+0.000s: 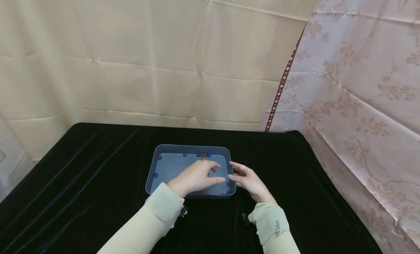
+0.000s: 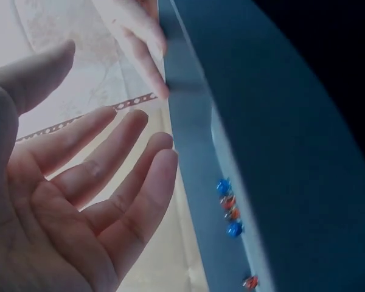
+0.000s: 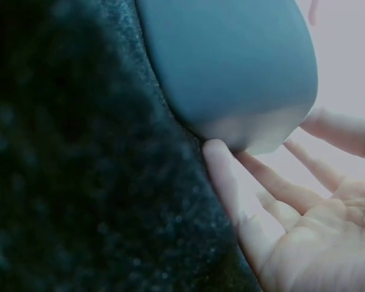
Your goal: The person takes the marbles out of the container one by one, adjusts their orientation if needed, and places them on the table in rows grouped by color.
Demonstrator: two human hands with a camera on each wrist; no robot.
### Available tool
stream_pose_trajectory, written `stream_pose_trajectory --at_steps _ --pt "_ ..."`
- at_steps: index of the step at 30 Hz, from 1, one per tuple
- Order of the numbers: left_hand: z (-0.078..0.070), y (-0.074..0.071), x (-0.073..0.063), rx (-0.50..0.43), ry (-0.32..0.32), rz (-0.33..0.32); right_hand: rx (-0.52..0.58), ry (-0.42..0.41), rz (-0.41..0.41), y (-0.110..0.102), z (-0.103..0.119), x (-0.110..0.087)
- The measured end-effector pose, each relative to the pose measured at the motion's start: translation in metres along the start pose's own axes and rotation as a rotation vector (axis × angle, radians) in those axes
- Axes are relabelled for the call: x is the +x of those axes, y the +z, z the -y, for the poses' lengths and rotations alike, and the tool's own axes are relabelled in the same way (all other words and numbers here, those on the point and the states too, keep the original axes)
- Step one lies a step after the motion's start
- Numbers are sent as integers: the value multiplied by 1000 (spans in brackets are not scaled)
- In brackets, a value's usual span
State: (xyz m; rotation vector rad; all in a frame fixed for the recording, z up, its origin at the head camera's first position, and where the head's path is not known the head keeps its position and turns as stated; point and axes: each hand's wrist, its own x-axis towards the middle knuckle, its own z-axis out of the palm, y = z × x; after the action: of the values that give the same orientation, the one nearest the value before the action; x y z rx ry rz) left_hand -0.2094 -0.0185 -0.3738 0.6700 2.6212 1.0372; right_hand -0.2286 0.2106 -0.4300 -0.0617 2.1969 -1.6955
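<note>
Two hands at one grey-blue tray [image 1: 174,165] on a black-draped worktop [image 1: 98,173]

The worktop wears a dark, velvety cloth, faintly creased at the left; behind it hangs a cream curtain [image 1: 131,46], fold-lined across, and at the right a pale floral curtain [image 1: 361,100] with one brown patterned band [image 1: 283,86] down its edge.

The single tray, shallow and round-cornered, sits towards the far middle of the worktop; inside it, along the far wall, are two blue balls [image 1: 198,154] and three brown-red balls [image 1: 185,154], four of these five in a row with blue at each end; one more brown-red lies in the far left corner, one more blue by the left wall; a small cluster of both colours lies in the near right corner, too small to count surely.

The left hand [image 1: 196,176] hovers over the tray, fingers loosely spread, thumb well apart, grasping nothing; the right hand [image 1: 251,181] has its fingers extended and parted, touching the tray's right outer side, no ball seen in it.
</note>
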Motion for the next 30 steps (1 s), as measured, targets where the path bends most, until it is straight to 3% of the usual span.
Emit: stream_pose_trajectory --at_steps 7,15,30 --pt "0 13 4 -134 -8 -23 16 10 11 -2 1 -1" --pt "1 28 5 -219 -50 -44 23 11 12 -1 0 0" --pt "-1 42 10 -226 -76 -22 36 4 19 -1 -2 1"
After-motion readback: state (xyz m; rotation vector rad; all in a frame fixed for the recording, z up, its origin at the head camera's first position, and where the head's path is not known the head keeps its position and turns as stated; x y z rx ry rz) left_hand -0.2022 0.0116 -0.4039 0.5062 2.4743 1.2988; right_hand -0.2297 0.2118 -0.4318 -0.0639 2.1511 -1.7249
